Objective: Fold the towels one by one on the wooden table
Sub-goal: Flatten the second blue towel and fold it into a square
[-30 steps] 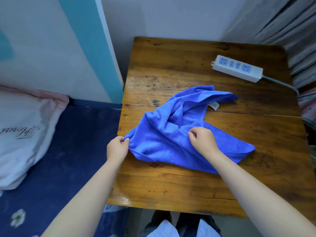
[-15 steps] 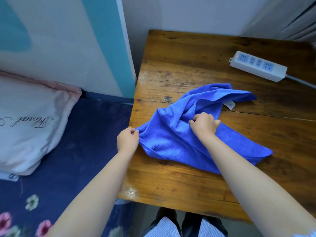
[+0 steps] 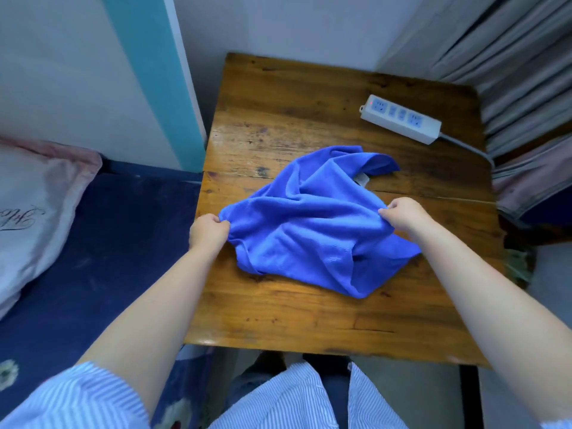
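While the blue towel [image 3: 312, 221] lies rumpled across the middle of the wooden table [image 3: 309, 314], both hands hold it — the left hand [image 3: 208, 231] pinches its left edge with curled fingers, and the right hand [image 3: 404, 214] grips a bunch of cloth at its right side. Folds hide most of the towel's corners, and a small white tag [image 3: 361, 179] peeks out only partly near the far edge. On the far right of the table sits a white power strip [image 3: 400, 118], its cable running off behind the table's edge. A pillow [image 3: 34, 212] on the left is cut off by the frame — its script lettering is unreadable.
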`<state>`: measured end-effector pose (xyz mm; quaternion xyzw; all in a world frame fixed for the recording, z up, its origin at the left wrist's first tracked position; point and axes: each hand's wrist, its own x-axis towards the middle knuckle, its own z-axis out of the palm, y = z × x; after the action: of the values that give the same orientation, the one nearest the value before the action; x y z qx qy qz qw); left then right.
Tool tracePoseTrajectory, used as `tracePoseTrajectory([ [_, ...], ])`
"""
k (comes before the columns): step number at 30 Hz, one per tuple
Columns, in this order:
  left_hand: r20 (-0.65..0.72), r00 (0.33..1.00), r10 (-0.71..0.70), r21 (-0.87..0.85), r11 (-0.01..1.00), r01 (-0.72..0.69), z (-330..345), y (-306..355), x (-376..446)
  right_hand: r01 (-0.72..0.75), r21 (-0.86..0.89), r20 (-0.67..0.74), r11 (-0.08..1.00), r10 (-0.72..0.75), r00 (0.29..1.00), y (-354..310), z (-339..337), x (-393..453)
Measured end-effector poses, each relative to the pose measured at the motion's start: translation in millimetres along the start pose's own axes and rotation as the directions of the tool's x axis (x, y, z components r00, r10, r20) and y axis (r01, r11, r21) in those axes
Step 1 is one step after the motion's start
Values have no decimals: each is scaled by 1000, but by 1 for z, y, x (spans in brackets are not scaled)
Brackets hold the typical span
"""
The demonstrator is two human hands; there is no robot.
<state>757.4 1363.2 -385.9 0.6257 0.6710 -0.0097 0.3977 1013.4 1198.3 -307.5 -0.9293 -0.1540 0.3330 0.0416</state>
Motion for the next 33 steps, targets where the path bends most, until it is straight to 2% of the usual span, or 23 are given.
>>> tracePoseTrajectory([
  [2,38,999,9,27,1000,-10,2,0,-4,-76,101,162,992,58,985,12,1,-7],
  [4,63,997,39,43,998,-41,4,-1,-8,-173,242,330,955,87,940,22,7,-19],
  [6,75,995,67,26,997,-69,5,-4,-8,-192,349,379,917,50,924,32,18,-25],
  [9,89,992,90,10,996,-91,2,-12,-7,-102,504,223,857,-15,975,36,33,-24],
  [11,90,992,85,-16,996,-83,-2,-13,-6,-44,526,119,849,-22,993,31,34,-21],
  [14,70,991,117,-81,990,-112,-10,3,-11,55,383,-41,922,-43,998,17,21,-15],
  [17,-16,980,199,-100,975,-200,-27,42,-23,162,161,-216,974,-125,968,-13,-15,-23],
  [20,-133,946,294,-202,927,-317,-50,91,-32,259,50,-347,965,-226,910,-46,-61,-33],
  [22,-234,902,364,-309,851,-424,-77,131,-45,349,43,-483,936,-286,827,-63,-108,-44],
  [26,-453,801,391,-445,680,-583,-125,191,-65,502,100,-691,859,-303,656,-79,-191,-61],
  [29,-563,723,402,-467,567,-679,-165,225,-77,595,176,-784,785,-254,567,-81,-244,-79],
  [31,-595,685,420,-458,522,-719,-185,239,-82,620,216,-816,754,-210,539,-77,-263,-88],
  [33,-587,683,435,-454,522,-722,-197,243,-87,614,238,-815,753,-189,548,-72,-268,-95],
])
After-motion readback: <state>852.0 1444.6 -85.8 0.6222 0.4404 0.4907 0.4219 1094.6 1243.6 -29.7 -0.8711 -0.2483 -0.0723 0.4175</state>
